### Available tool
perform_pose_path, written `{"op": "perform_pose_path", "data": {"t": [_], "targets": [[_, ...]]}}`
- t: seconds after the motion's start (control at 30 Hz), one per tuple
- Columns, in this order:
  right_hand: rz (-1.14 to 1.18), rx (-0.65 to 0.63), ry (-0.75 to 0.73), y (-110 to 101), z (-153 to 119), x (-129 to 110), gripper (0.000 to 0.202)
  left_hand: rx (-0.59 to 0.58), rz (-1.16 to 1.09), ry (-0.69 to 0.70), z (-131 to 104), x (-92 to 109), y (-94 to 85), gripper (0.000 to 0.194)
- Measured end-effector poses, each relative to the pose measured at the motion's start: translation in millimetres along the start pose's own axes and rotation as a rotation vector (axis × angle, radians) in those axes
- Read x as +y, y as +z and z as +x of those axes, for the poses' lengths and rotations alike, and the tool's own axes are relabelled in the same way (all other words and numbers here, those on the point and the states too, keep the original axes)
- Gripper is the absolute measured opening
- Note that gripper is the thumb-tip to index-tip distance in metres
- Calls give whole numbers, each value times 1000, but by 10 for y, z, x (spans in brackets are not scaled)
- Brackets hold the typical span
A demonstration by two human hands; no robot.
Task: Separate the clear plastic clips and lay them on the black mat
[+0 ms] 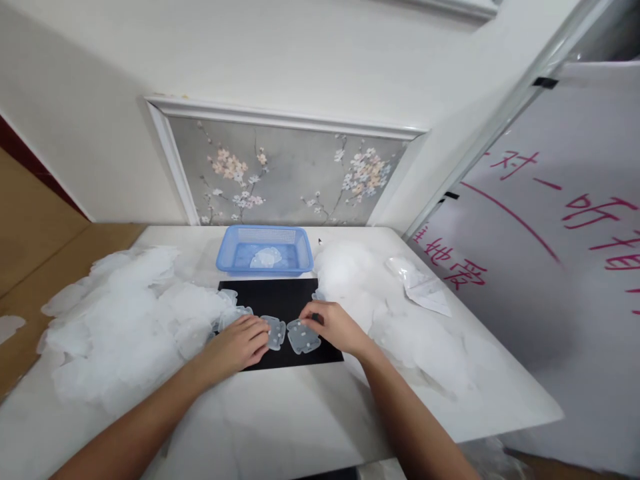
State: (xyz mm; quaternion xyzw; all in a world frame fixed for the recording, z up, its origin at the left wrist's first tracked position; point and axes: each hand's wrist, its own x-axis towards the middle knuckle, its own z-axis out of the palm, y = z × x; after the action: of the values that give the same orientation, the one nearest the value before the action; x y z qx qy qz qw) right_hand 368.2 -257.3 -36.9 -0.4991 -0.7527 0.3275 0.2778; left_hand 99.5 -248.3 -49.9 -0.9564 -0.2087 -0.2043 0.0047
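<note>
Two thin, translucent, lobed plastic pieces lie side by side on a black mat (287, 297). The left piece (276, 335) is partly covered by the curled fingers of my left hand (244, 341), which are closed at its edge. My right hand (334, 325) has thumb and forefinger pinched at the upper edge of the right piece (303, 341). Small white dots show on both pieces. More such pieces (229, 298) lie on the mat's left edge, partly hidden behind my left hand.
A big heap of translucent pieces (125, 327) spreads over the left of the white table (290, 420). Another pile (420, 340) lies to the right, near a clear plastic bag (417, 285). Behind the mat, a blue basket (231, 261) holds a few pieces. A whiteboard (540, 320) stands at right.
</note>
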Motion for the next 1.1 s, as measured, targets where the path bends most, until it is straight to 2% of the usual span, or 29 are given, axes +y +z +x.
{"op": "perform_pose_path", "data": {"t": [0.2, 0.33, 0.4, 0.47, 0.57, 0.63, 0.7, 0.77, 0.83, 0.9, 0.97, 1.03, 1.1], "targets": [[-117, 295, -158, 106, 6, -87, 18, -42, -38, -13, -24, -39, -29, 12], [-149, 350, -212, 122, -6, -136, 21, -37, -201, -134, -9, -14, -57, 19], [-119, 268, -173, 84, -13, -120, 17, -6, -314, -257, 14, 30, -89, 19], [-106, 95, -150, 36, -26, -80, 13, 75, -486, -469, 42, 79, -135, 17], [-143, -161, -164, -2, -55, -21, 36, 228, -985, -877, 83, 125, -212, 25], [-159, -230, -160, 12, -66, -2, 46, 298, -1329, -1061, 98, 122, -250, 30], [-162, -219, -167, 50, -62, -5, 32, 356, -1554, -1179, 96, 96, -264, 26], [-187, -163, -197, 93, -48, -23, 12, 393, -1660, -1233, 82, 60, -253, 20], [-205, -121, -218, 121, -35, -45, 11, 415, -1719, -1237, 65, 28, -232, 17], [-179, -169, -216, 125, -35, -58, 5, 421, -1749, -1239, 57, 9, -218, 18], [-126, -272, -187, 110, -49, -55, 20, 410, -1768, -1260, 63, 3, -221, 22], [-85, -317, -127, 91, -69, -40, 33, 400, -1781, -1278, 79, 4, -237, 24], [-54, -301, -84, 82, -87, -30, 20, 401, -1797, -1278, 94, 7, -253, 24]]}}
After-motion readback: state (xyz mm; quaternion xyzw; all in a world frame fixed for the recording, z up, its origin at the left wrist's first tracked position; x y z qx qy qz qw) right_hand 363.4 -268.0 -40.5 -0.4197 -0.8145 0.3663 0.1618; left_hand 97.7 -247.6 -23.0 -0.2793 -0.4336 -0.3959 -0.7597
